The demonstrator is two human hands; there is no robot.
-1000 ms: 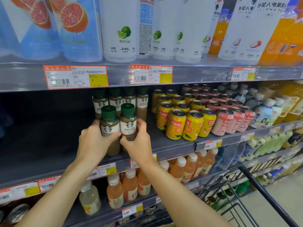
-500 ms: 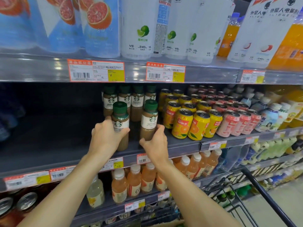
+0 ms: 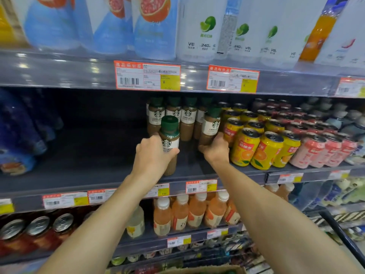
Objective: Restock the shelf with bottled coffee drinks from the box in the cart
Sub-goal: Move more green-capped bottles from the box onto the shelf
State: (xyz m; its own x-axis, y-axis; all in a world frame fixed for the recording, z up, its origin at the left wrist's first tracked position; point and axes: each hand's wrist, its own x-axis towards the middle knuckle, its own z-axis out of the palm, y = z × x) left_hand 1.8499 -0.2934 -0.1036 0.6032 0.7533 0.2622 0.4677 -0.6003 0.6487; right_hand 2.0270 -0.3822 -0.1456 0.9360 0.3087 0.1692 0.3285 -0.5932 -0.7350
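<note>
Two green-capped coffee bottles stand on the dark middle shelf (image 3: pixel 98 155). My left hand (image 3: pixel 152 155) grips the nearer coffee bottle (image 3: pixel 169 135) round its lower half, near the shelf's front. My right hand (image 3: pixel 216 150) holds the base of the second coffee bottle (image 3: pixel 211 123), which sits farther back beside the yellow cans. A row of several coffee bottles (image 3: pixel 171 113) stands behind them at the back of the shelf. A corner of the cardboard box (image 3: pixel 207 270) shows at the bottom edge.
Yellow orange-drink cans (image 3: pixel 254 147) and pink cans (image 3: pixel 316 153) fill the shelf to the right. Blue packs (image 3: pixel 17 135) sit at the left, with bare shelf between. Peach drink bottles (image 3: pixel 189 212) line the shelf below. The black cart handle (image 3: pixel 343 236) runs at the lower right.
My right hand has pushed its bottle back and to the right, up against the yellow cans. The two bottles now stand further apart. My left hand still holds its bottle near the front.
</note>
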